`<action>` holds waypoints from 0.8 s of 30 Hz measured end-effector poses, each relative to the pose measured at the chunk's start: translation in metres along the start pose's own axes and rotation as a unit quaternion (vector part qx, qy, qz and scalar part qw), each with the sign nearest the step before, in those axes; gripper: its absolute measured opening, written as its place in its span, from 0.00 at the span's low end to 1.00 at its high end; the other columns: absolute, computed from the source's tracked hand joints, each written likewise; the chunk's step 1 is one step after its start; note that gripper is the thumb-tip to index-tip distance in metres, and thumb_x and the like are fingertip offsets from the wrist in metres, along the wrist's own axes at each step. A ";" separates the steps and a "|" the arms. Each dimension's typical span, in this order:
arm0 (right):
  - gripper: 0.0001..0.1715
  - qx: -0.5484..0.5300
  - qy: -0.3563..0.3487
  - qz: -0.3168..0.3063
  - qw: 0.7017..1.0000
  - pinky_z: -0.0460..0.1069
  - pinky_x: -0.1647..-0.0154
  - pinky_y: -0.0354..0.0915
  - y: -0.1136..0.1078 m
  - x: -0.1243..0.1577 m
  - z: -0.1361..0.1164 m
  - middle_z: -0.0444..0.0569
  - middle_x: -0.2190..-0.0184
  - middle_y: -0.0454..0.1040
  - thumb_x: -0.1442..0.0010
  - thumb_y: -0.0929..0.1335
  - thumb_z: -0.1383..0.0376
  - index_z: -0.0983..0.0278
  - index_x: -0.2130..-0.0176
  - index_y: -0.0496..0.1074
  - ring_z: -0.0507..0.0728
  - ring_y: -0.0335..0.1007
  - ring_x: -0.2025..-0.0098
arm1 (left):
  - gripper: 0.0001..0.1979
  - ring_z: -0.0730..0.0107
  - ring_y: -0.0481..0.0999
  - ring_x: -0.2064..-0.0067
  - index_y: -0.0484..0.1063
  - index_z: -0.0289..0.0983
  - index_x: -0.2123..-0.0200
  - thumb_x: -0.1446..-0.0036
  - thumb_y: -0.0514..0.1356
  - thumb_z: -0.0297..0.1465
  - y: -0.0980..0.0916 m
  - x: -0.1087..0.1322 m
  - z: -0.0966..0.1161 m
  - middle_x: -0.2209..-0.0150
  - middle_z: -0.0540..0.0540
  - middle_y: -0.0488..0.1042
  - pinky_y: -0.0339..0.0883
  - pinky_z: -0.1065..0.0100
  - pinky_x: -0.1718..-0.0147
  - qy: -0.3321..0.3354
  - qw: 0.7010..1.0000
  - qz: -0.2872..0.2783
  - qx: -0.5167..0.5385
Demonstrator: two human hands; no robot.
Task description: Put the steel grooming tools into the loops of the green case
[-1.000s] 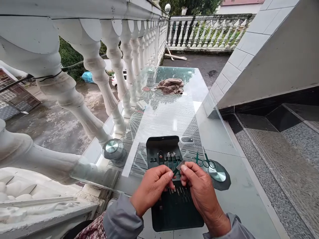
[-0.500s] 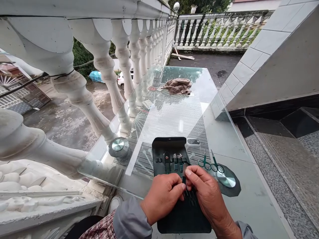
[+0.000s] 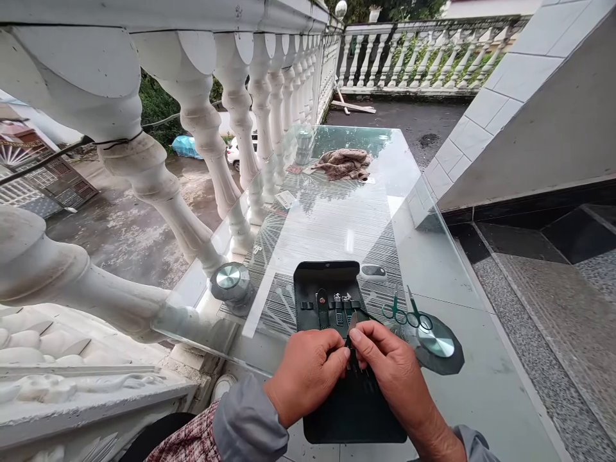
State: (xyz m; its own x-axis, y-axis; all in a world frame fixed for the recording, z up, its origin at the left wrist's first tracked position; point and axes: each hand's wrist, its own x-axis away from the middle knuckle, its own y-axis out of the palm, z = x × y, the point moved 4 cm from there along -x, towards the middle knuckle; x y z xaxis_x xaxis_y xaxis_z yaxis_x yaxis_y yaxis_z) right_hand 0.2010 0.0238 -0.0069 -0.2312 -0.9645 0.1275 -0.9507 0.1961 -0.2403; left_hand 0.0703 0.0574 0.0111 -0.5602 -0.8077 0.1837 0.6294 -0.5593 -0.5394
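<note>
Pinching perhaps a file: left hand, right hand, over case.

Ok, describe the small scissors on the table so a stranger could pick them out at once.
Find the long glass table beside the white balustrade, then the open black tool case at its near end. Just right of the case, flat on the glass near a round metal disc, lie the scissors: the only tool lying outside the case, with green handles.
</note>
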 end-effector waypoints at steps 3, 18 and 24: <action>0.19 0.011 -0.009 -0.017 1.000 0.45 0.76 0.59 0.005 0.002 -0.001 0.42 0.81 0.63 0.46 0.65 0.50 0.62 0.76 0.67 0.50 0.58 0.78 | 0.12 0.73 0.69 0.74 0.64 0.38 0.80 0.44 0.53 0.30 -0.001 0.001 -0.002 0.78 0.53 0.71 0.55 0.73 0.74 -0.013 1.000 -0.002 -0.021; 0.16 0.044 -0.038 0.005 0.998 0.45 0.75 0.60 0.009 0.017 -0.011 0.43 0.78 0.66 0.44 0.65 0.52 0.62 0.73 0.67 0.50 0.60 0.77 | 0.13 0.74 0.70 0.73 0.66 0.37 0.79 0.42 0.52 0.31 -0.004 0.010 -0.001 0.77 0.52 0.73 0.58 0.74 0.73 0.021 1.000 -0.005 0.022; 0.14 0.048 -0.057 0.017 0.997 0.45 0.75 0.62 0.015 0.017 -0.018 0.44 0.77 0.68 0.45 0.66 0.54 0.62 0.73 0.67 0.50 0.62 0.77 | 0.14 0.74 0.69 0.75 0.65 0.37 0.79 0.43 0.51 0.32 -0.007 0.016 -0.005 0.78 0.52 0.73 0.58 0.74 0.73 0.013 0.999 0.006 0.046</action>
State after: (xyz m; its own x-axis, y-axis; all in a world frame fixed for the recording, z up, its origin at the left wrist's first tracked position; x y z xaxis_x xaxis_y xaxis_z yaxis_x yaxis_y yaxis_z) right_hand 0.1787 0.0131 0.0085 -0.2318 -0.9727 0.0084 -0.9175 0.2158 -0.3341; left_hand 0.0544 0.0494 0.0140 -0.5651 -0.8103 0.1550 0.6825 -0.5647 -0.4640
